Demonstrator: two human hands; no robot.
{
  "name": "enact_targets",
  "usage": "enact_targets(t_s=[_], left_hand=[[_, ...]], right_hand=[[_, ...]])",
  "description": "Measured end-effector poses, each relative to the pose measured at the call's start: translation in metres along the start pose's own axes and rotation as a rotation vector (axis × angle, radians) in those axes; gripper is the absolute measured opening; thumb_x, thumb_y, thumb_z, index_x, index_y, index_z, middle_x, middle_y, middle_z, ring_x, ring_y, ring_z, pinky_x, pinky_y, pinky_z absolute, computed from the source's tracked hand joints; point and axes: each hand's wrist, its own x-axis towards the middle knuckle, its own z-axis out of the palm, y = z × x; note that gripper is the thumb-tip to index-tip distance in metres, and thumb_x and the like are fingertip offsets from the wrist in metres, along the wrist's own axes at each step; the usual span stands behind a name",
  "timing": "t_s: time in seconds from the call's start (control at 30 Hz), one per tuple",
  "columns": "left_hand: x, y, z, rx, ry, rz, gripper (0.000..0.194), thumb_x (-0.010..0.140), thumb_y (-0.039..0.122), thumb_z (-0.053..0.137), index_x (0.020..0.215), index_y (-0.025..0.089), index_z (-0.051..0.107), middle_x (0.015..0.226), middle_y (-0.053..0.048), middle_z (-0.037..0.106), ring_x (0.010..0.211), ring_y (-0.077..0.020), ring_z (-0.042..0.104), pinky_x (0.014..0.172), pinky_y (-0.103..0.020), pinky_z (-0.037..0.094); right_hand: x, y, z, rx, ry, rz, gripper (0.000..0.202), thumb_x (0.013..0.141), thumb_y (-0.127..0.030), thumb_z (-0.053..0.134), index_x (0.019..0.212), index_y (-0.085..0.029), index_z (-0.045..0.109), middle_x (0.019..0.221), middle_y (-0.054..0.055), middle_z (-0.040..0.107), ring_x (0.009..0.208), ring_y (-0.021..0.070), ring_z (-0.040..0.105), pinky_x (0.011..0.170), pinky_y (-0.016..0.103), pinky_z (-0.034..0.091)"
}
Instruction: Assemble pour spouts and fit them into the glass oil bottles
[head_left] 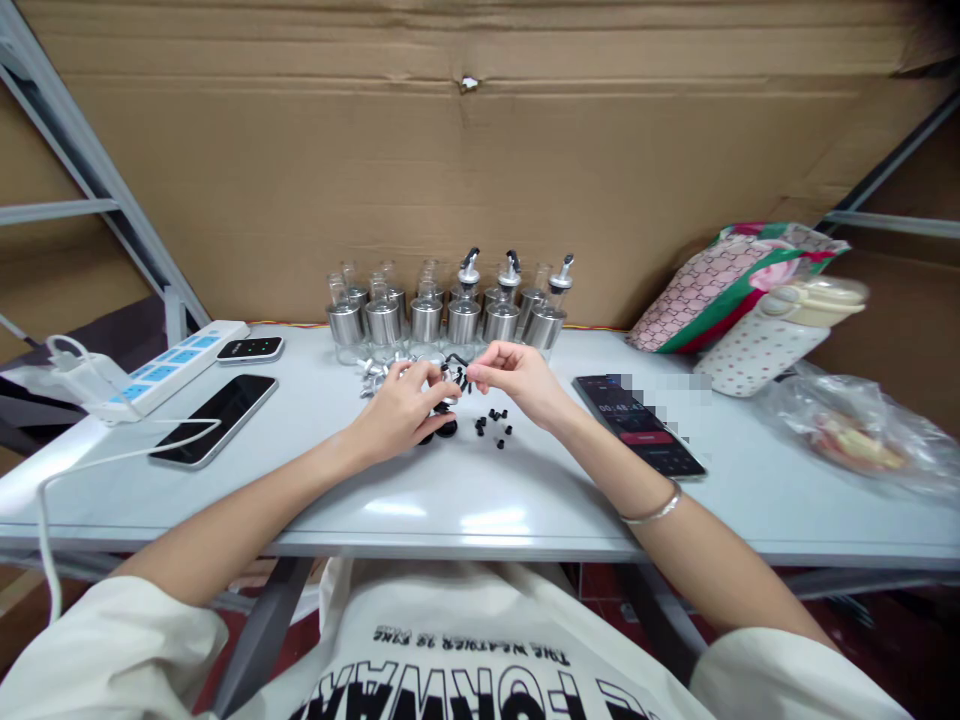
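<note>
My left hand (401,410) is closed, thumb and fingers around a silver-and-black pourer spout (452,376). Close beside it, my right hand (521,382) is in a pinch near the spout's dark end; what sits between those fingertips is too small to make out. Loose silver spout parts (373,376) lie behind my left hand, partly covered by it. Under its thumb are round black pieces (447,429). Several small black caps (500,444) are scattered on the table below my right hand. Glass bottles with steel sleeves (464,322) stand in rows behind, some topped with pourers (513,268).
On the left are a power strip (169,365), a phone (217,420) with a white cable, and a small device (250,349). To the right lie another phone (637,425), a patterned bag (701,295), a dotted bottle (761,340) and a plastic bag (862,435). Cardboard (480,170) walls the back.
</note>
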Motion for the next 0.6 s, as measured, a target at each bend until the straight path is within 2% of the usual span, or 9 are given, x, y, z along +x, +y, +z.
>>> enact_targets(t_s=[0.37, 0.6], left_hand=[[0.0009, 0.0014, -0.0018, 0.010, 0.060, 0.060, 0.015, 0.092, 0.028, 0.051, 0.104, 0.020, 0.051, 0.094, -0.006, 0.053, 0.088, -0.0186, 0.051, 0.087, -0.036, 0.038], [-0.0003, 0.0001, 0.0015, 0.003, 0.105, 0.031, 0.025, 0.091, 0.030, 0.052, 0.113, 0.019, 0.046, 0.102, -0.008, 0.055, 0.094, -0.0207, 0.052, 0.087, -0.037, 0.039]], right_hand=[[0.0002, 0.0005, 0.0007, 0.045, -0.015, 0.009, 0.038, 0.055, -0.041, 0.084, 0.062, -0.016, 0.056, 0.059, -0.002, 0.061, 0.051, 0.0079, 0.051, 0.055, 0.024, 0.043], [-0.0004, 0.0001, 0.0006, 0.030, -0.036, 0.011, 0.037, 0.054, -0.040, 0.085, 0.060, -0.016, 0.058, 0.057, -0.002, 0.061, 0.050, 0.0084, 0.050, 0.055, 0.024, 0.042]])
